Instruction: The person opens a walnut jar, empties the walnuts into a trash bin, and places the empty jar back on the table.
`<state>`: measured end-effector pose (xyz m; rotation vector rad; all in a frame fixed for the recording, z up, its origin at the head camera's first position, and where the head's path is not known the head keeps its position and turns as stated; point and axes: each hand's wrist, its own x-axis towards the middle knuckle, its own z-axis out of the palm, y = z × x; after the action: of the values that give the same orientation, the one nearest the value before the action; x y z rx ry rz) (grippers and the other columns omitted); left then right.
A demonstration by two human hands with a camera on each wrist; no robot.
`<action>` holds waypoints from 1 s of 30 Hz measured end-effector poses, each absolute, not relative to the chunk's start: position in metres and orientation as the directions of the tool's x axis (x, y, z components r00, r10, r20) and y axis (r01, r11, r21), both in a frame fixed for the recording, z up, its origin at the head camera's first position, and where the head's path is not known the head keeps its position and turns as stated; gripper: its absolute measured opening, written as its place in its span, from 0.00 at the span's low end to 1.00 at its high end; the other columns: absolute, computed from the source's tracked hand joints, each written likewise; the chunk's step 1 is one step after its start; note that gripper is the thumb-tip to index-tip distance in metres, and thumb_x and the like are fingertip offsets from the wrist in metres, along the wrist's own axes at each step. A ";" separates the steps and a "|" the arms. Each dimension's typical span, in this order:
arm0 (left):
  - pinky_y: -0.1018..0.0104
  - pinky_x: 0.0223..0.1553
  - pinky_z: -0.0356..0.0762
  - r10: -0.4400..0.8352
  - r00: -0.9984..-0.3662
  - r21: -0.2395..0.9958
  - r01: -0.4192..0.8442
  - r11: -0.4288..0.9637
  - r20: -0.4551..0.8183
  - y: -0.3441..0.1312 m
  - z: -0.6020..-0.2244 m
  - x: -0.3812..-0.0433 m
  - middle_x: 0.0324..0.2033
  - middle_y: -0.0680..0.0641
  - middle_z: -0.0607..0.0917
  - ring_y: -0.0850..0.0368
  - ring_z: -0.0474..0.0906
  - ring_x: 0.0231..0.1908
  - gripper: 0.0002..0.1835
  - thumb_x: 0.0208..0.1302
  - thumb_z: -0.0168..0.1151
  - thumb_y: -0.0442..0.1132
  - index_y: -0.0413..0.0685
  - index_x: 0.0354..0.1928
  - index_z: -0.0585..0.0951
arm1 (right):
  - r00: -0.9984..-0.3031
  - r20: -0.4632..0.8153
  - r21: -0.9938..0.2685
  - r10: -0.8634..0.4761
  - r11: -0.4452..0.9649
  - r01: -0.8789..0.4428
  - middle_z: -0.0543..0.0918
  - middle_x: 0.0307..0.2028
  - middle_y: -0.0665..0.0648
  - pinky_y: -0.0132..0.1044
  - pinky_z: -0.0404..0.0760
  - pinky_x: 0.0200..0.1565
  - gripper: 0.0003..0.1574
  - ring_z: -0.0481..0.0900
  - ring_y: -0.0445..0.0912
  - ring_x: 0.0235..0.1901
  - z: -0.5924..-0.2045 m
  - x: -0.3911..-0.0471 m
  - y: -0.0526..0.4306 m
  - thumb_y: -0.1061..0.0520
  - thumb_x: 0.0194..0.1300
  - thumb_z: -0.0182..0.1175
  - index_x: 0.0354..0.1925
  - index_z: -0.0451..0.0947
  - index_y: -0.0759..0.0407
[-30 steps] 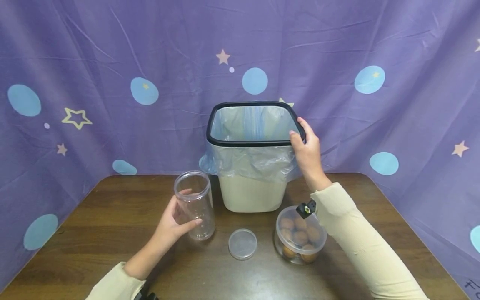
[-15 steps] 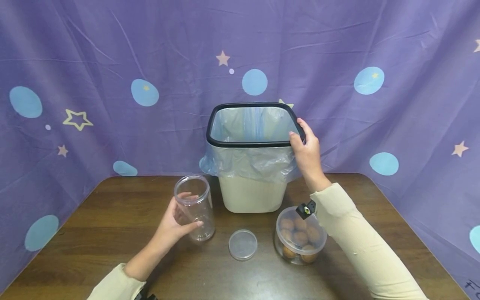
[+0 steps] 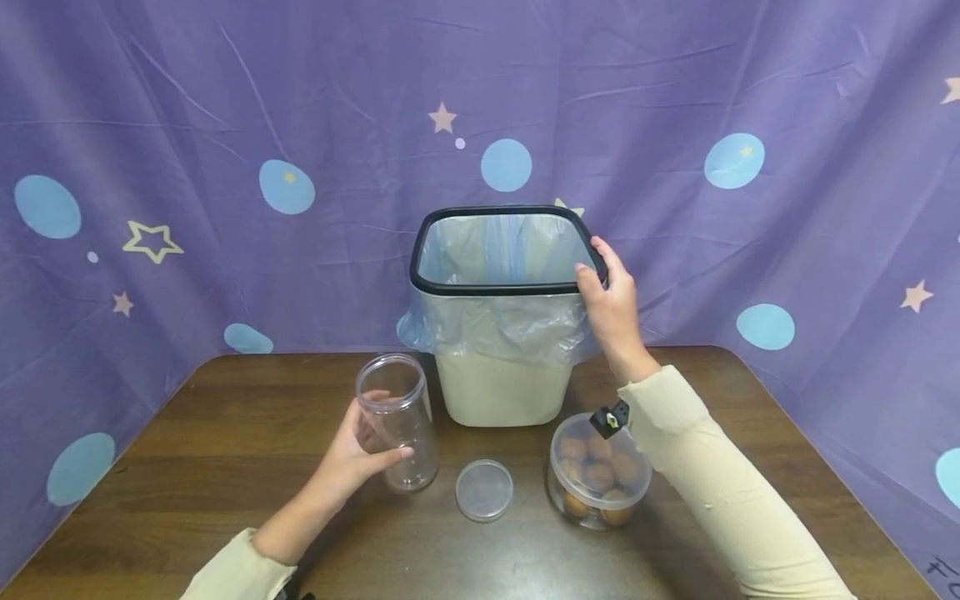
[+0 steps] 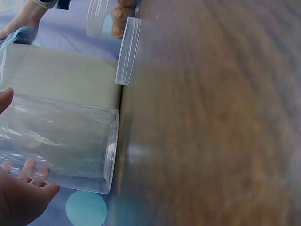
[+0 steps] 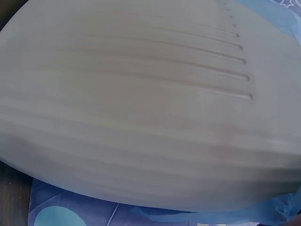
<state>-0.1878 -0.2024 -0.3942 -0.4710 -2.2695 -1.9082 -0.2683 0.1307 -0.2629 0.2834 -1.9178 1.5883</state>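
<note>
My left hand grips a clear plastic jar from its left side, thumb in front and fingers behind. The jar has no lid on it and nothing shows inside; it is close to upright, near the tabletop. My right hand pinches the black rim of a cream trash bin at its right side, thumb on the inner edge. A thin bluish bag lines the bin and folds over its outside. Only the bin's ribbed wall fills the right wrist view; the right hand is mostly hidden there.
A clear round lid lies flat on the brown wooden table, right of the jar. Farther right, below my right sleeve, stands a lidded round tub of brown, walnut-like balls. A purple patterned curtain hangs behind.
My left hand and the jar have shifted slightly right and nearer to me. The right hand keeps its hold on the bin's rim; bin, lid and tub stay put.
</note>
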 end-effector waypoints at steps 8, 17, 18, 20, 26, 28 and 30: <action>0.70 0.57 0.65 0.145 -0.956 0.947 0.277 0.162 0.254 -0.199 -0.394 -0.187 0.48 0.63 0.78 0.69 0.72 0.52 0.42 0.43 0.70 0.23 0.38 0.62 0.61 | -0.778 0.586 -0.806 0.225 0.264 -0.530 0.70 0.62 0.65 0.38 0.64 0.64 0.35 0.68 0.52 0.61 -0.262 -0.268 0.130 0.55 0.60 0.52 0.64 0.65 0.67; 0.51 0.61 0.61 0.185 -0.955 0.954 0.261 0.146 0.233 -0.195 -0.394 -0.186 0.50 0.60 0.78 0.68 0.72 0.53 0.43 0.43 0.70 0.24 0.38 0.63 0.60 | -0.782 0.580 -0.810 0.226 0.259 -0.526 0.70 0.62 0.65 0.37 0.65 0.63 0.35 0.69 0.52 0.60 -0.262 -0.270 0.131 0.55 0.59 0.52 0.64 0.65 0.67; 0.48 0.61 0.61 0.191 -0.954 0.955 0.261 0.141 0.232 -0.194 -0.394 -0.186 0.51 0.57 0.77 0.68 0.72 0.53 0.43 0.43 0.70 0.24 0.38 0.63 0.60 | -0.782 0.581 -0.810 0.226 0.259 -0.527 0.71 0.62 0.65 0.37 0.65 0.63 0.35 0.69 0.52 0.60 -0.262 -0.270 0.131 0.54 0.59 0.52 0.64 0.65 0.67; 0.46 0.60 0.62 0.203 -0.952 0.956 0.261 0.134 0.231 -0.193 -0.394 -0.186 0.52 0.52 0.77 0.66 0.73 0.52 0.43 0.42 0.70 0.24 0.37 0.63 0.60 | -0.782 0.581 -0.809 0.226 0.260 -0.526 0.71 0.62 0.65 0.38 0.65 0.63 0.35 0.69 0.52 0.59 -0.263 -0.270 0.131 0.54 0.60 0.52 0.64 0.65 0.67; 0.57 0.58 0.66 0.231 -0.946 0.957 0.261 0.124 0.228 -0.189 -0.395 -0.187 0.56 0.43 0.74 0.66 0.73 0.53 0.44 0.43 0.70 0.25 0.37 0.64 0.59 | -0.788 0.573 -0.815 0.225 0.255 -0.520 0.70 0.62 0.65 0.38 0.64 0.63 0.35 0.68 0.53 0.60 -0.263 -0.270 0.131 0.55 0.60 0.52 0.65 0.65 0.66; 0.64 0.58 0.67 0.237 -0.942 0.957 0.268 0.111 0.236 -0.188 -0.396 -0.187 0.56 0.46 0.74 0.66 0.72 0.54 0.44 0.44 0.69 0.25 0.38 0.64 0.58 | -0.789 0.572 -0.816 0.225 0.252 -0.519 0.70 0.62 0.65 0.39 0.64 0.63 0.35 0.68 0.53 0.60 -0.263 -0.270 0.132 0.55 0.60 0.52 0.65 0.65 0.67; 0.70 0.56 0.68 0.245 -0.937 0.956 0.278 0.092 0.249 -0.187 -0.396 -0.188 0.55 0.48 0.75 0.67 0.72 0.54 0.43 0.45 0.69 0.25 0.39 0.64 0.58 | -0.790 0.570 -0.818 0.225 0.250 -0.519 0.70 0.62 0.65 0.38 0.64 0.63 0.35 0.68 0.53 0.60 -0.263 -0.269 0.132 0.55 0.60 0.52 0.65 0.65 0.67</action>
<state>-0.1878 -0.1869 -0.3964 -0.5518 -2.3025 -2.0266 -0.2689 0.1316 -0.2632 0.2664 -1.9254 1.5970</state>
